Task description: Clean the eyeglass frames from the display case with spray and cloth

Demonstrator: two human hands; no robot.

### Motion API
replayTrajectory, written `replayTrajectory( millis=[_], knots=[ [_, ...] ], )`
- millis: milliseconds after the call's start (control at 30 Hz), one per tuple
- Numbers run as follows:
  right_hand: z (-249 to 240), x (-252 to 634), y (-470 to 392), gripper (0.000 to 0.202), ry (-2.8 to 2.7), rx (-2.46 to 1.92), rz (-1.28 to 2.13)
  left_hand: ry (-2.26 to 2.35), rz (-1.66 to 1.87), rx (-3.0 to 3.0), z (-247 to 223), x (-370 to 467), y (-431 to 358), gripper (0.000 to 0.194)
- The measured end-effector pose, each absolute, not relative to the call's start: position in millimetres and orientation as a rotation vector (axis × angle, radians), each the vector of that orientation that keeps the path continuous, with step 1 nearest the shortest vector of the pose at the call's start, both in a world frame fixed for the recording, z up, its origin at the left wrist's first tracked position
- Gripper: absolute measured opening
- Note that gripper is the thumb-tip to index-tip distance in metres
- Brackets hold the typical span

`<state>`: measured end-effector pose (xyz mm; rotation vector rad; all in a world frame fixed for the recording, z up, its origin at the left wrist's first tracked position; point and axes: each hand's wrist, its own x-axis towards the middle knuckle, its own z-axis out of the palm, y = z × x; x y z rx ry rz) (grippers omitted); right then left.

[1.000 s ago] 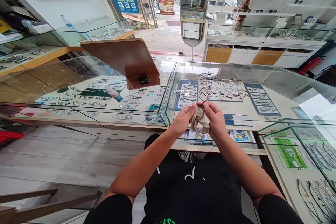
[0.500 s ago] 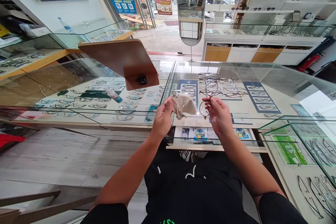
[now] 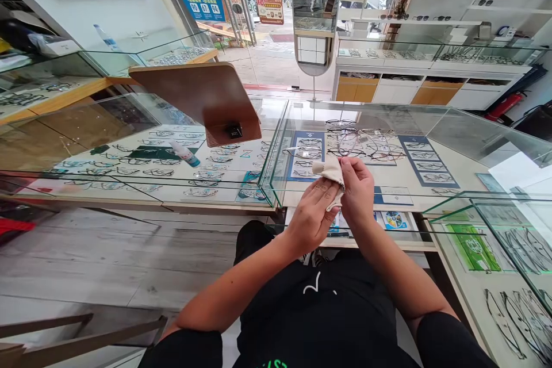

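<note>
My left hand [image 3: 313, 213] presses a beige cleaning cloth [image 3: 331, 169] with its fingers, folding it around part of a pair of eyeglasses. A round lens rim of the eyeglasses [image 3: 347, 153] shows above the cloth; the other lens is hidden under the cloth and fingers. My right hand [image 3: 359, 190] is closed in a pinch on the frame, right beside the cloth. Both hands meet over the front edge of a glass display case [image 3: 425, 184], where several spectacle frames [image 3: 375, 144] lie.
A brown tilted mirror back or stand [image 3: 190, 89] rises on the left counter, near a small spray bottle [image 3: 185, 154]. To the right, another glass case holds a green packet [image 3: 473, 247] and more frames. An oval standing mirror [image 3: 314, 40] stands beyond the counter.
My left hand has moved right with the cloth and now holds it around the eyeglasses. The right hand has stayed near its place, and the lower lens is now covered.
</note>
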<state>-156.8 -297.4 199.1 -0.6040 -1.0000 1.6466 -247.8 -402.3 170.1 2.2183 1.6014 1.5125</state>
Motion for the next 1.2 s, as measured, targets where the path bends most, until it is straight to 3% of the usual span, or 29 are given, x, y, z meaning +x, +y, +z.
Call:
replayTrajectory(
  millis=[300,533,633,767,967,1200],
  knots=[
    [202.5,-156.7,-279.9,0.034,-0.946,-0.597,1.682,1.531,1.578,1.98,177.9,-254.4,-402.0,0.047],
    [208.9,-137.3,-259.9,0.031,-0.99,-0.545,1.801,1.255,1.771,0.829,184.9,-284.4,-413.9,0.051],
    [210.8,-132.7,-260.0,0.03,-1.01,-0.524,1.86,1.159,1.838,0.611,194.4,-306.2,-413.7,0.042],
    [211.9,-130.3,-263.6,0.029,-1.018,-0.503,1.965,1.216,1.985,0.544,209.8,-338.9,-414.0,0.027],
    [212.7,-130.0,-267.9,0.032,-1.041,-0.474,2.005,1.279,2.233,0.485,222.0,-387.2,-411.1,0.021],
    [208.8,-126.8,-268.1,0.03,-1.113,-0.45,2.081,1.519,2.257,0.404,193.9,-433.5,-404.2,0.022]
  ],
)
